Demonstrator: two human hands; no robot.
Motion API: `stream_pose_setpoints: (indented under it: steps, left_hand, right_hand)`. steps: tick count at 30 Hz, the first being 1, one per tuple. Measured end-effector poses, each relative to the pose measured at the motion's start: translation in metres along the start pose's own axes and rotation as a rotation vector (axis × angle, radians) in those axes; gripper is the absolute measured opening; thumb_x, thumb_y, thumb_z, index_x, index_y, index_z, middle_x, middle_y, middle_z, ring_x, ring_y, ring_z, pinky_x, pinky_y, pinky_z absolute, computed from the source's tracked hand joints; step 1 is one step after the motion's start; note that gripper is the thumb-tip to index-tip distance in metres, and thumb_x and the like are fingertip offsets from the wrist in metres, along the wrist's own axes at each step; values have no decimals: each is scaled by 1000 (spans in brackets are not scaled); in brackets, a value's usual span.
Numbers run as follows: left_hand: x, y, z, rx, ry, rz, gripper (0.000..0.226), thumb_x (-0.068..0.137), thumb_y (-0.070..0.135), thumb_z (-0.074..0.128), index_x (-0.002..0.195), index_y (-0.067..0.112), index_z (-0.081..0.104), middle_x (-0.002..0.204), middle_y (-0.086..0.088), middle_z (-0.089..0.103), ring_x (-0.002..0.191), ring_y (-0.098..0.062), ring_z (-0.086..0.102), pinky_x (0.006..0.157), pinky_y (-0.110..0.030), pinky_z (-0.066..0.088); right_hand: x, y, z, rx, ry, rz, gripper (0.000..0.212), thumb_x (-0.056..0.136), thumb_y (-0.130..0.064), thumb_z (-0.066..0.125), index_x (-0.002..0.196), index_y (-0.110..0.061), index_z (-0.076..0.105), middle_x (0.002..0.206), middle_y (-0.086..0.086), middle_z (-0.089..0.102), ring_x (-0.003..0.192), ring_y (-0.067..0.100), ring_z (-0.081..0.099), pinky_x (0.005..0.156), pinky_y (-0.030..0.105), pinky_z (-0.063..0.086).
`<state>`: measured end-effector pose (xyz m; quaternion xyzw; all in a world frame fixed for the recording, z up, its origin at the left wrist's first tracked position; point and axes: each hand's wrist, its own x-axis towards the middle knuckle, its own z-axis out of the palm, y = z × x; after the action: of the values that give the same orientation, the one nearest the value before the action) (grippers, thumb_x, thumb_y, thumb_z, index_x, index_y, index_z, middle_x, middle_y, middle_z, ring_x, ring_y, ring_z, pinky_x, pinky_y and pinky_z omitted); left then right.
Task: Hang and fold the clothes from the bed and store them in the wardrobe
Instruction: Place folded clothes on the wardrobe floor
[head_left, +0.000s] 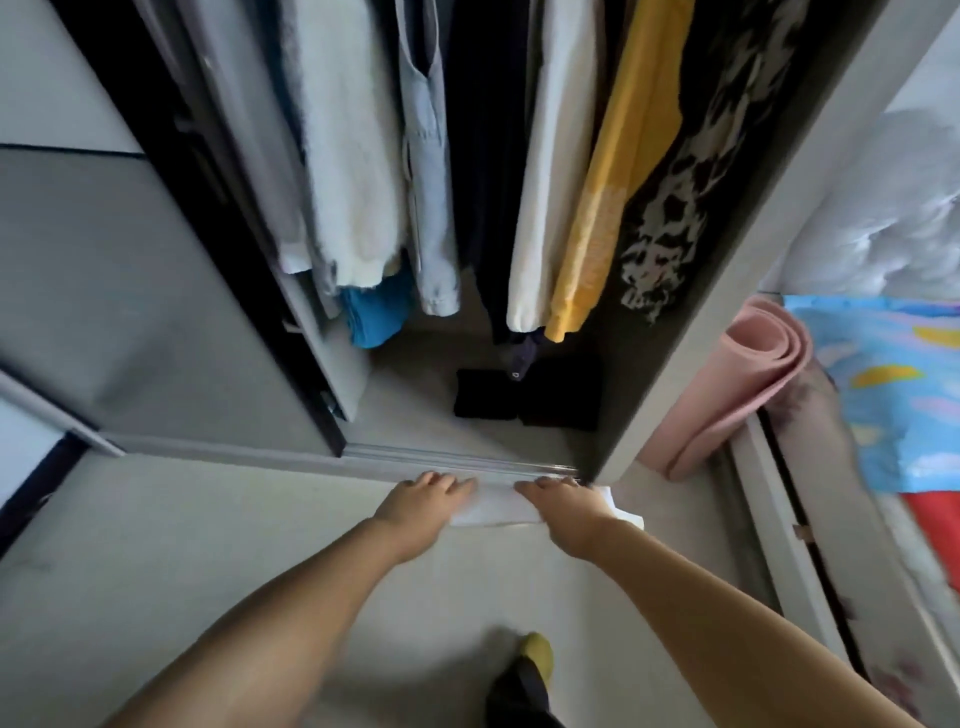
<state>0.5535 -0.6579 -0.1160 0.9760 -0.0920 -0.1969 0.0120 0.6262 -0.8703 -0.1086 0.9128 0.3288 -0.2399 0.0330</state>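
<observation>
Just both hands (496, 501) gripping folded white cloth (493, 508) (pink mat (727, 395) beside wardrobe (737, 249)).

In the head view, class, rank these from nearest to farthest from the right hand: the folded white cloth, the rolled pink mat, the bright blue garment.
From the right hand:
1. Folded white cloth, under the hand.
2. Rolled pink mat, right of the wardrobe.
3. Bright blue garment, hanging at left.
</observation>
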Motion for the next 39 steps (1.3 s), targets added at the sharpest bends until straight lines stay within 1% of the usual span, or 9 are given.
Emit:
stream_pose_setpoints:
  steps: [14, 20, 22, 26, 31, 33, 35, 37, 39]
  left_hand:
    - [168, -147, 59, -87, -88, -125, 76, 85, -7, 44, 151, 22, 20, 144, -4, 39, 130, -29, 38, 95, -39, 43]
    - [247, -243, 137, -168, -210, -94, 77, 86, -6, 41, 151, 32, 23, 144, -1, 43, 127, -24, 43, 95, -38, 45]
    - [292, -291, 164, -119, -220, -95, 76, 88, -4, 41, 151, 33, 22, 145, 0, 43, 128, -23, 44, 96, -38, 45]
    - [363, -368, 188, 58, -119, -102, 75, 91, -3, 39, 153, 32, 16, 159, 1, 23, 140, -23, 33, 105, -35, 39]
    - [444, -447, 222, 162, 110, -216, 79, 90, -3, 42, 153, 34, 15, 154, 3, 31, 134, -26, 39, 96, -35, 42]
    - [463, -457, 246, 237, 185, -267, 76, 89, -2, 39, 153, 32, 16, 153, 3, 31, 137, -26, 34, 100, -36, 40]
    - [484, -463, 293, 372, 323, -270, 62, 89, 6, 34, 148, 25, 37, 146, -1, 46, 133, -24, 45, 101, -36, 43]
    - [494, -466, 330, 440, 328, -231, 54, 82, 15, 33, 124, 23, 67, 120, -3, 68, 110, -21, 66, 85, -36, 55]
    - [511, -482, 372, 453, 320, -237, 55, 75, 16, 33, 108, 24, 75, 107, -3, 73, 97, -20, 71, 77, -39, 58]
  right_hand:
    - [247, 37, 15, 85, -155, -150, 73, 87, 2, 39, 148, -37, 27, 144, -4, 44, 125, 28, 50, 89, 41, 49]
    - [386, 32, 68, -24, -167, -141, 49, 90, -1, 45, 134, -22, 46, 127, 9, 57, 112, 33, 59, 83, 39, 50]
    - [453, 29, 90, -56, -125, -156, 42, 93, -4, 45, 133, -19, 48, 127, 12, 58, 114, 32, 58, 84, 38, 51]
    - [565, 20, 101, -160, -4, -121, 35, 96, -9, 46, 131, -13, 51, 131, 13, 57, 121, 33, 56, 92, 44, 50]
    - [679, 16, 119, -172, 266, -9, 39, 95, -8, 45, 132, -17, 52, 128, 11, 59, 114, 35, 60, 92, 43, 48]
    - [705, 13, 141, -215, 354, 14, 45, 95, -6, 41, 140, -13, 42, 134, 14, 53, 118, 40, 54, 95, 46, 44]
    - [733, 10, 189, -195, 350, 34, 52, 99, -6, 33, 149, -12, 25, 148, 16, 36, 133, 44, 38, 103, 53, 37]
    - [753, 7, 230, -121, 242, 32, 56, 100, -6, 28, 154, -13, 11, 158, 16, 17, 144, 45, 16, 110, 62, 24]
    - [781, 1, 272, -58, 141, 37, 65, 100, -6, 32, 155, -20, 1, 163, 12, 0, 147, 45, -2, 112, 67, 12]
